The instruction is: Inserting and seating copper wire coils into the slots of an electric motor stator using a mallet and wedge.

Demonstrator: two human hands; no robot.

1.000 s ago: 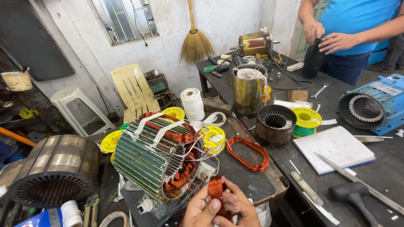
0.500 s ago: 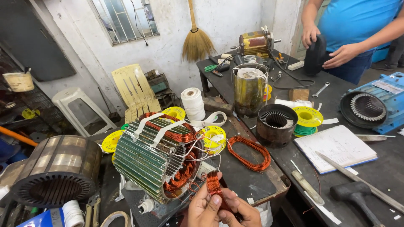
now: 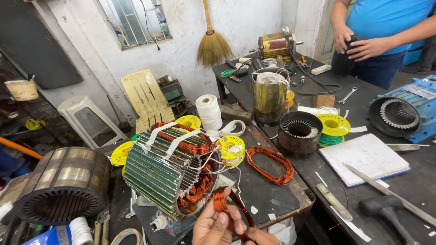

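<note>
My left hand (image 3: 213, 223) and my right hand (image 3: 256, 237) sit at the bottom edge, both gripping a loop of copper winding wire (image 3: 222, 204) held just in front of a green-ribbed motor stator (image 3: 165, 174). The stator lies on its side, its open end packed with copper coils and white leads. White tape strips cross its top. My right hand is mostly cut off by the frame. A loose oval copper coil (image 3: 270, 164) lies on the bench to the right of the stator.
A large bare stator core (image 3: 61, 183) lies at left. A small dark stator (image 3: 299, 134), yellow wire spools (image 3: 334, 124), notebook (image 3: 365, 159), long blade (image 3: 390, 194) and mallet (image 3: 386, 211) are on the right bench. Another person in blue (image 3: 377, 27) handles a black object.
The copper loop has tilted and risen slightly toward the stator's open end, and my fingers have shifted their grip. The other person's hands have moved onto the black object.
</note>
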